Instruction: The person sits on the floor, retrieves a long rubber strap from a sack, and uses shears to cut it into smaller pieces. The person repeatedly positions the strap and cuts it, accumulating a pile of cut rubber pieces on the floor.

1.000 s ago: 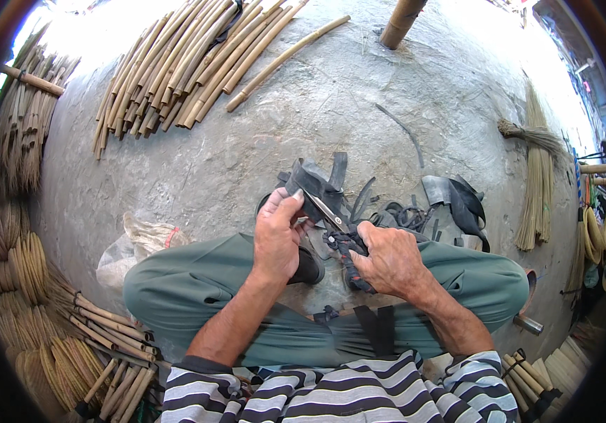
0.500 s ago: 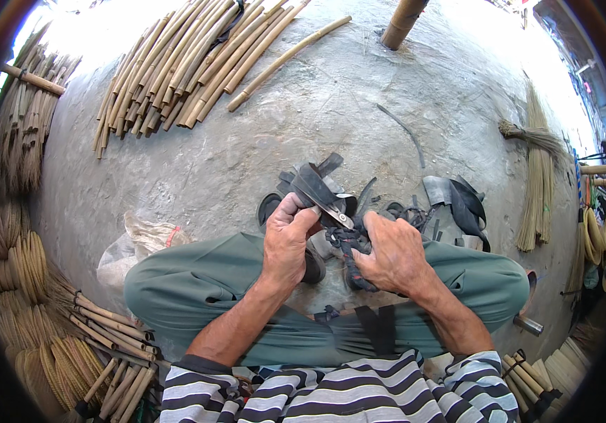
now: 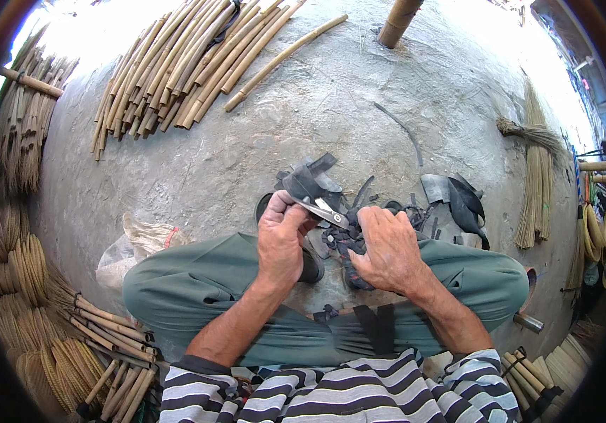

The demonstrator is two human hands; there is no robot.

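My right hand (image 3: 390, 247) is closed round the dark-wrapped handles of a pair of scissors (image 3: 338, 218). Their metal blades point left, toward my left hand (image 3: 280, 236), and look slightly parted. Between the thumb and fingers of that left hand is pinched a piece of black rubber (image 3: 304, 185), which lies against the blades. My fingers partly hide where blade and rubber meet. Below the hands, a dark sandal (image 3: 311, 268) shows in part between my knees.
Black rubber scraps (image 3: 458, 197) lie on the concrete floor right of my hands, with one thin strip (image 3: 403, 130) farther off. Bamboo poles (image 3: 176, 70) are heaped at the far left, near a bamboo post (image 3: 399, 22). A whitish sack (image 3: 149, 236) sits by my left knee; a broom-like bundle (image 3: 537, 176) lies right.
The scissor blades have swung to a flatter angle, and the black rubber piece has shifted and turned in my left hand. Both hands stay in nearly the same place.
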